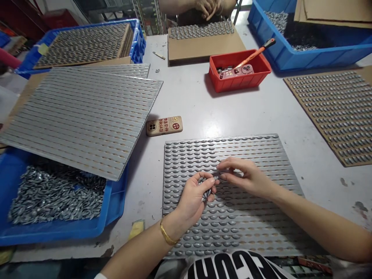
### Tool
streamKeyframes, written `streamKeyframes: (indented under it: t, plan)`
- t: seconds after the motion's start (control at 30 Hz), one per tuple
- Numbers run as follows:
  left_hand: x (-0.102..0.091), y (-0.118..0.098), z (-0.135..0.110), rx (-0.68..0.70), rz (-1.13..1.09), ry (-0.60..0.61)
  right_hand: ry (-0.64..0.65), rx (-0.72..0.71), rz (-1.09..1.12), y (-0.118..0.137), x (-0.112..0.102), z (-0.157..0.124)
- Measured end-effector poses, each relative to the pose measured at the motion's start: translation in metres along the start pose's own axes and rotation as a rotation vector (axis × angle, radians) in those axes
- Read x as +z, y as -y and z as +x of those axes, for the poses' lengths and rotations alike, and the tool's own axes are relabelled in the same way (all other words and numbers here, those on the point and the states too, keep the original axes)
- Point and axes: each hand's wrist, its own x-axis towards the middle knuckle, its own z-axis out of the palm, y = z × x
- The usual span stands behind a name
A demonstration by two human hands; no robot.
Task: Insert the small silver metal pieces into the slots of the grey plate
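My left hand (190, 197) is curled around a handful of small grey oval metal pieces (207, 195), with the thumb on top. Close to its fingertips, my right hand (250, 177) has its thumb and forefinger apart, and I see nothing between them. Both hands are over a grey slotted board (276, 162) lying flat before me. Rows of the same oval pieces cover the board's left part and top edge. On the right part, narrow slots show brown.
At left, a slotted board (87, 112) overhangs a blue bin (113, 205) of loose pieces. A phone (164, 126) lies beyond my board. Further back are a red box (241, 81) with an orange-handled tool, filled boards (334, 112) and another blue bin (319, 58). Someone's hands (209, 7) rest opposite.
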Motion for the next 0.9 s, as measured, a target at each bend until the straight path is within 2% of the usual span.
streamKeyframes:
  t: [0.07,0.17,0.33,0.43,0.63,0.77,0.9]
  plan:
    - [0.001,0.001,-0.001,0.018,-0.015,-0.011,0.001,0.019,0.138,0.011,0.009,-0.005]
    - [0.001,0.003,-0.002,0.027,-0.03,-0.028,-0.082,0.015,0.21,0.017,0.022,-0.01]
    - [0.002,0.006,-0.001,0.025,-0.009,-0.042,-0.11,-0.13,0.028,0.014,0.031,-0.015]
    - [0.002,0.006,0.0,0.027,0.0,-0.034,-0.11,-0.205,-0.098,0.008,0.025,-0.014]
    - [0.0,0.005,-0.001,-0.019,-0.023,-0.027,-0.189,-0.136,-0.298,-0.024,-0.002,0.006]
    - [0.001,0.004,-0.002,-0.026,0.019,-0.014,-0.115,-0.158,-0.401,-0.047,-0.01,0.019]
    - [0.003,0.002,-0.002,-0.021,0.044,0.008,-0.07,-0.168,-0.503,-0.052,-0.01,0.023]
